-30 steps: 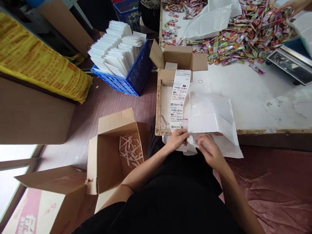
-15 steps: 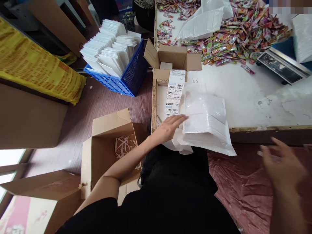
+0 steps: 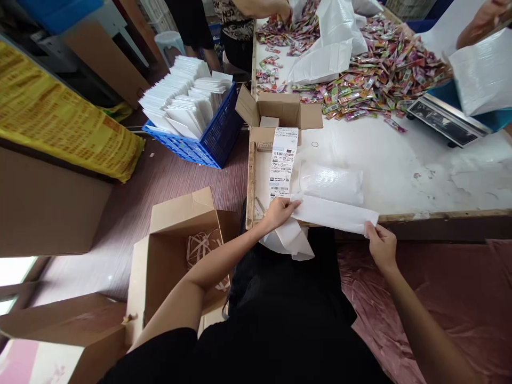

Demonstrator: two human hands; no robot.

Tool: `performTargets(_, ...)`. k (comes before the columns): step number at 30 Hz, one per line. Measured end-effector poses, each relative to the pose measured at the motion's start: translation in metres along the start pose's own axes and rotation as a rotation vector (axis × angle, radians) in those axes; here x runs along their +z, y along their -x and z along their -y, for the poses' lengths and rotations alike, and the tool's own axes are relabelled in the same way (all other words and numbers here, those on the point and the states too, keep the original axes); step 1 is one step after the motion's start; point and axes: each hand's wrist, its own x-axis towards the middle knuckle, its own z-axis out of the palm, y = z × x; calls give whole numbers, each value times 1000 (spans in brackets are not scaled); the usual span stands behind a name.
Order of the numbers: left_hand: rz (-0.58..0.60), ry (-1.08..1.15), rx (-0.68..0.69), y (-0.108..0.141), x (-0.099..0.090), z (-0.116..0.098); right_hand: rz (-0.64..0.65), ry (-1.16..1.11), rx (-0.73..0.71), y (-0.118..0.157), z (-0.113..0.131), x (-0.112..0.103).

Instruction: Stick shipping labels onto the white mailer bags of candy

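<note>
At half past nine from the white padded bag (image 3: 330, 184), the hub for every hour given here, a yellow sack (image 3: 68, 106) is showing just above a brown carton (image 3: 48, 208). Between eight and nine, an open floor box (image 3: 166, 266) is standing with paper strips (image 3: 198, 248) lying inside, and towards ten a blue basket (image 3: 218, 136) is holding tightly packed white envelopes (image 3: 176, 96). On the table (image 3: 400, 170), a small open box (image 3: 262, 136) is sitting between ten and eleven, a strip of printed labels (image 3: 285, 154) draping over its front flap towards ten. At nine, the left hand (image 3: 280, 212) is pinching one end of a long white flap (image 3: 336, 212) along the bag's near side, while a loose white sheet (image 3: 290, 240) is hanging off the table edge just below. The bag itself is lying on the table near that edge, between the two hands. At four, the right hand (image 3: 383, 246) is gripping the flap's other end between thumb and fingers. A heap of colourful packets (image 3: 396, 69) is spreading out at one o'clock, and at two a scale (image 3: 446, 121) is standing near another person's hand (image 3: 482, 24), whose grip is unclear.
</note>
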Motion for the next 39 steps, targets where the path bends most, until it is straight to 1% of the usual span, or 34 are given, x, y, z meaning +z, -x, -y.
performTargets(2, -1, -35, -42, -7, 2, -8, 23, -62, 104, -5, 2, 8)
performTargets(5, -38, -79, -73, -14, -3, -14, 42, -93, 176, -13, 7, 15)
performTargets(7, -65, -42, -116, -20, -8, -12, 40, -124, 232, -16, 11, 17)
performTargets(8, -45, 7, -149, -23, -11, -10, 48, -147, 259, -17, 14, 17)
performTargets(10, 68, 169, -234, -31, -15, -7, 103, -211, 312, -15, 22, 18)
performTargets(12, 188, 411, -341, -38, -16, -7, 192, -296, 345, -8, 33, 19)
performTargets(13, 219, 545, -399, -40, -15, -8, 230, -342, 352, -3, 39, 20)
performTargets(15, 231, 787, -493, -42, -12, -12, 272, -432, 344, 9, 50, 22)
performTargets(16, 227, 886, -518, -42, -10, -16, 274, -474, 333, 15, 55, 23)
performTargets(18, 202, 1027, -513, -42, -5, -23, 258, -548, 309, 26, 63, 26)
performTargets(19, 181, 1063, -490, -41, -3, -26, 217, -584, 290, 31, 67, 27)
performTargets(21, 87, 1021, -396, -39, -1, -30, 64, -659, 237, 39, 74, 31)
performTargets(22, 6, 929, -321, -38, -2, -31, -34, -688, 206, 42, 78, 34)
performTargets(23, -100, 797, -230, -36, -5, -29, -144, -701, 173, 44, 81, 37)
performTargets(25, -359, 469, -44, -31, -13, -22, -343, -671, 128, 49, 87, 48)
performTargets(26, -481, 313, 26, -28, -17, -17, -382, -637, 136, 51, 89, 55)
performTargets(27, -573, 187, 65, -26, -21, -11, -392, -607, 163, 53, 91, 63)
performTargets(28, -622, 102, 70, -25, -24, -4, -356, -591, 208, 55, 92, 72)
performTargets(29, -625, 61, 42, -24, -26, 3, -264, -590, 267, 58, 93, 81)
performTargets(30, -583, 63, -6, -25, -28, 9, -138, -594, 327, 60, 94, 89)
performTargets(32, -429, 150, -107, -30, -28, 20, 121, -565, 409, 65, 96, 100)
performTargets(34, -301, 232, -177, -34, -29, 26, 354, -463, 438, 69, 101, 102)
performTargets(35, -281, 241, -199, -34, -30, 27, 471, -394, 442, 71, 105, 99)
performTargets(36, -301, 226, -207, -32, -32, 25, 584, -333, 439, 72, 109, 95)
performTargets(37, -351, 200, -198, -27, -33, 22, 688, -292, 430, 74, 114, 89)
performTargets(38, -408, 183, -164, -19, -33, 17, 766, -276, 411, 75, 120, 84)
performTargets(39, -443, 190, -102, -7, -32, 9, 799, -297, 381, 76, 127, 81)
